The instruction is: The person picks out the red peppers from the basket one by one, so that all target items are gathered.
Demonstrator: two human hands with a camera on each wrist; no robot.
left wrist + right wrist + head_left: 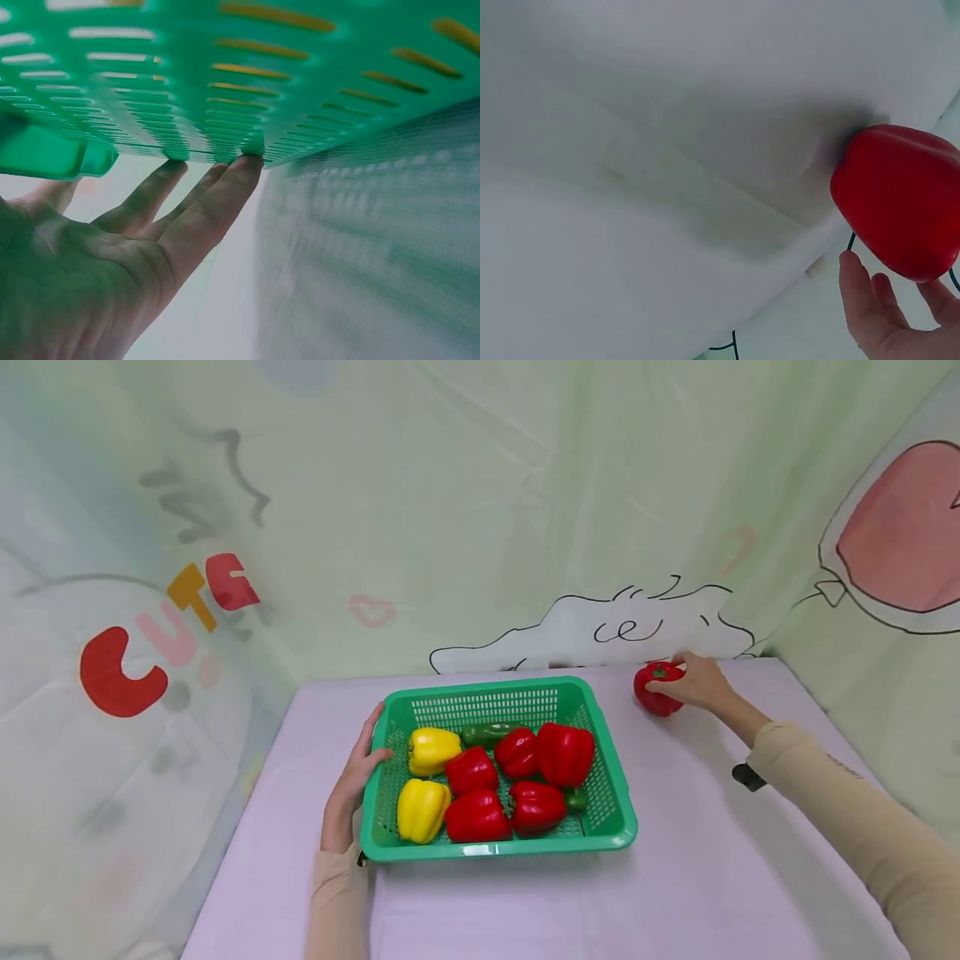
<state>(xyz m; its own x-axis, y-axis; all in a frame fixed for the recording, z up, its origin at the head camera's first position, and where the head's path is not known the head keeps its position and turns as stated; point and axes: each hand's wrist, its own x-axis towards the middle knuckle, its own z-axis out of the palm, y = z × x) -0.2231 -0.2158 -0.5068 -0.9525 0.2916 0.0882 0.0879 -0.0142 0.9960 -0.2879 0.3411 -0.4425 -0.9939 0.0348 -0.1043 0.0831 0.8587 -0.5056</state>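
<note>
My left hand (356, 781) grips the left side of a green plastic basket (495, 852), thumb over the rim. In the left wrist view its fingers (210, 206) lie against the slotted outer wall. Inside the basket are two yellow bell peppers (422, 810), several red bell peppers (477, 817) and a dark green cucumber-like vegetable (487, 734). At the back right of the table, my right hand (703, 682) holds a red bell pepper (660, 697) with a green stem, thumb in front and fingers behind. That pepper (900, 202) hides part of the hand in the right wrist view.
A pale lilac cloth covers the table (697, 860). Behind it hangs a pale green curtain (450, 527) with printed drawings, meeting the table's back edge close to the right hand. Another piece of green vegetable (576, 801) lies at the basket's right end.
</note>
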